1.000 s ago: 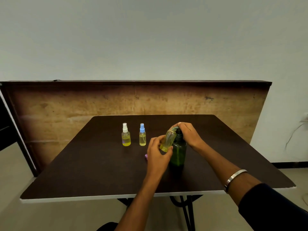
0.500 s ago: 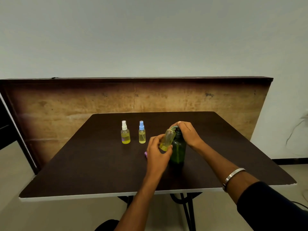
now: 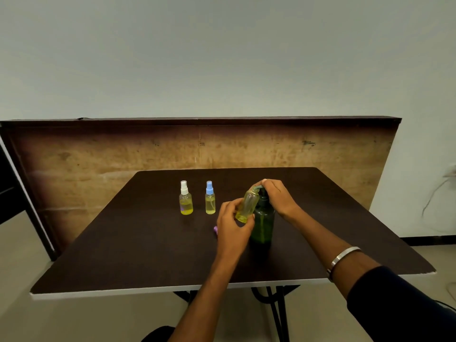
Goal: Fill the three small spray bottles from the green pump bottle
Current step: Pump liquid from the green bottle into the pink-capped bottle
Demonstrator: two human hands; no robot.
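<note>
Little has changed: the left hand (image 3: 232, 224) still grips the tilted open spray bottle (image 3: 247, 206) at centre frame, the right hand (image 3: 277, 196) still curled over the green pump bottle (image 3: 263, 224).

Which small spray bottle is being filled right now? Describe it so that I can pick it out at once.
On the dark table, find the green pump bottle near its middle. The bottle being filled is tilted against its spout, held in the left hand while the right hand rests on the pump. Unlike the white-capped bottle and blue-capped bottle standing behind, it has no cap.
</note>
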